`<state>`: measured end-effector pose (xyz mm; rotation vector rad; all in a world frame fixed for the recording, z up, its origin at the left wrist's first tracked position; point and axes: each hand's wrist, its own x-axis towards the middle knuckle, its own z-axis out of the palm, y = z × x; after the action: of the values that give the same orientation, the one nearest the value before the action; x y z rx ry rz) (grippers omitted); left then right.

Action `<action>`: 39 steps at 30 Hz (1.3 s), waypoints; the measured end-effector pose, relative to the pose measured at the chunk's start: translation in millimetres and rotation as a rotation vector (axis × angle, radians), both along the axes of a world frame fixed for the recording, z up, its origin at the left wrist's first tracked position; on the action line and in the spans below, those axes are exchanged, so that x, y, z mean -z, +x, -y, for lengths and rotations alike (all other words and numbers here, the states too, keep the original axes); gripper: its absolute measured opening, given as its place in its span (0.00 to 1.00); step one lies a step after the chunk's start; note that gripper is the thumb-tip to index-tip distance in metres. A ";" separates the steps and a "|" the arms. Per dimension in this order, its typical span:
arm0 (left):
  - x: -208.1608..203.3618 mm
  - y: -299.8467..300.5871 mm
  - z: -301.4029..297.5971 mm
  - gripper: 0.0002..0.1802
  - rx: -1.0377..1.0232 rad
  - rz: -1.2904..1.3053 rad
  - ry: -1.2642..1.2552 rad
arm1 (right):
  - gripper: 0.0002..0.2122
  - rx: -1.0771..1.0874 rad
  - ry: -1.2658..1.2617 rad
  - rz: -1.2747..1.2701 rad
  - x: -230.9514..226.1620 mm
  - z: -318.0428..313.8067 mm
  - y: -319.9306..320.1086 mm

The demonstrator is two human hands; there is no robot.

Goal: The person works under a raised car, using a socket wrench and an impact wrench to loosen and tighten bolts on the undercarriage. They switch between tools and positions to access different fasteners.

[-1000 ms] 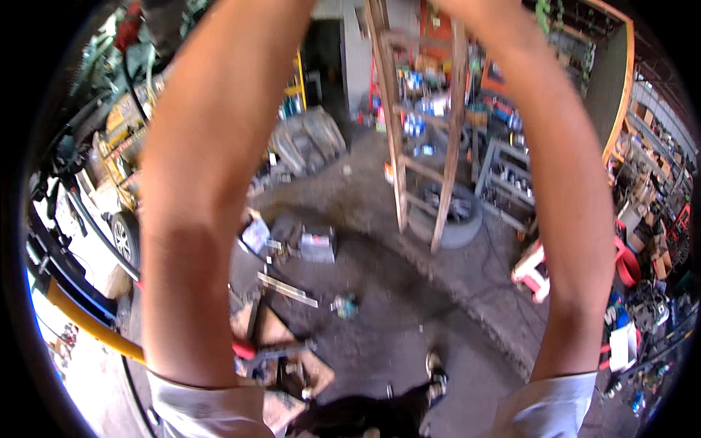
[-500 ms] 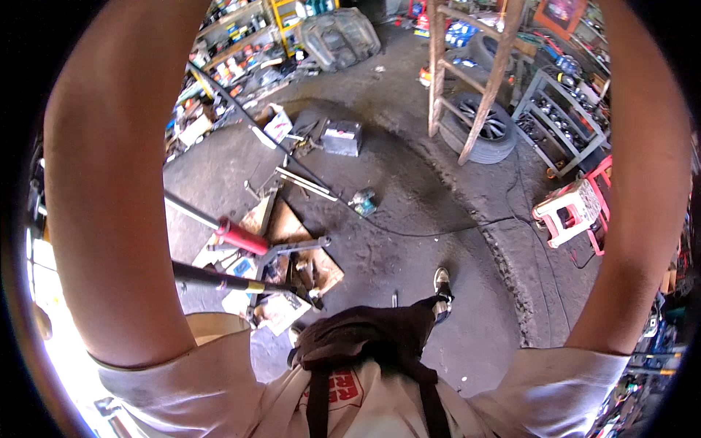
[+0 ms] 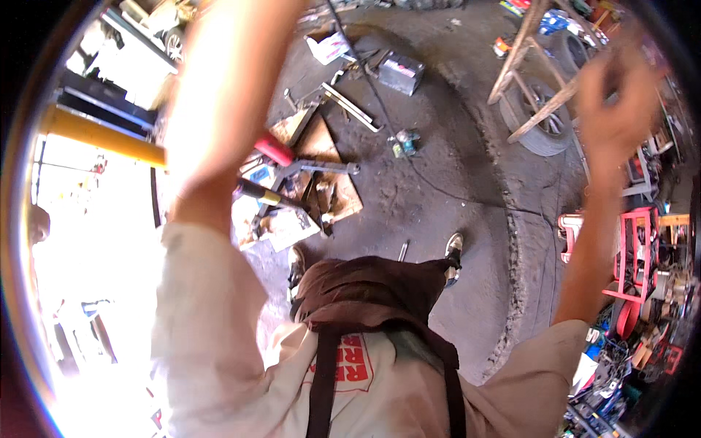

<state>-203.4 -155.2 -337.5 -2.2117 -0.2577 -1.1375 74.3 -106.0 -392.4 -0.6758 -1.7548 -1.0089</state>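
The wooden ladder (image 3: pixel 544 113) is the thing nearest the right hand (image 3: pixel 617 109); it stands toward the right side of the floor (image 3: pixel 467 306), beyond the broken seam. The hand is raised and overlaps the ladder in view; whether they touch, I cannot tell. Its grip looks curled, a dark gap showing between thumb and fingers, but blur hides whether it pinches anything. The left forearm (image 3: pixel 226 95) runs past the top edge, so that hand's grip cannot be judged.

Half a second ago neither hand was in view; now the right has come into sight, so only the left's contact is wholly hidden.

A wheel (image 3: pixel 553 125) lies by the ladder's foot. Left of the seam are a battery (image 3: pixel 401 72), pale metal strips (image 3: pixel 350 107) and a red tube (image 3: pixel 275 150) over brown board (image 3: pixel 342 197).

Red printing marks the light shirt (image 3: pixel 409 394); the battery bears a label, too small to read.
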 end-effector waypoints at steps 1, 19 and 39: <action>46.2 3.5 -24.3 0.16 0.088 0.042 -0.095 | 0.13 0.106 -0.225 -0.004 55.9 15.0 17.9; 570.4 -185.2 505.0 0.33 -1.372 1.916 -2.600 | 0.09 0.584 -1.952 -0.396 542.4 296.6 65.1; 616.2 -130.4 389.5 0.28 -1.628 -0.084 -2.136 | 0.12 0.633 -1.858 -0.423 556.6 396.7 49.3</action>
<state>-333.9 -544.7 -953.7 -1.5571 -3.3771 0.7622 123.6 -502.7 -949.0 -2.3933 -1.6650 0.7887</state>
